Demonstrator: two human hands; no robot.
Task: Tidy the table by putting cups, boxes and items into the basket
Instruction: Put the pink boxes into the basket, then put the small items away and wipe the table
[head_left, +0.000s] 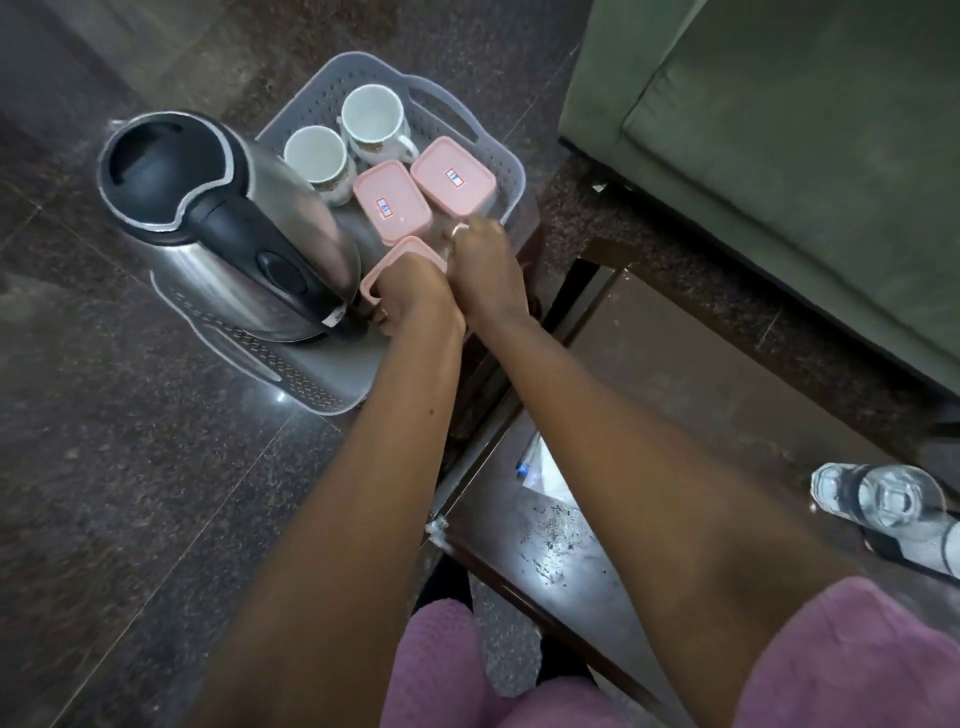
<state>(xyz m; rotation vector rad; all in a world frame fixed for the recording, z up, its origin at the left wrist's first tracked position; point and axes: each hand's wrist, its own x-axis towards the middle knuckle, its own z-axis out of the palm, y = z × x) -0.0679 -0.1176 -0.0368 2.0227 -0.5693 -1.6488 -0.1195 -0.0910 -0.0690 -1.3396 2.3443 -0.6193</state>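
Holding two white cups (345, 137), three pink boxes and a steel kettle (234, 223), the grey basket (498, 171) sits on the floor. Beside the kettle, left hand (410, 296) and right hand (485, 270) grasp the nearest pink box (397, 260), arms outstretched.

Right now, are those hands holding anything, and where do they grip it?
Both hands, left hand and right hand, are on the nearest pink box in the basket; finger placement is hidden.

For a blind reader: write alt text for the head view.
Both hands, left hand and right hand, lower a third pink box into a grey basket on the floor, beside two white cups, two pink boxes and a steel kettle.
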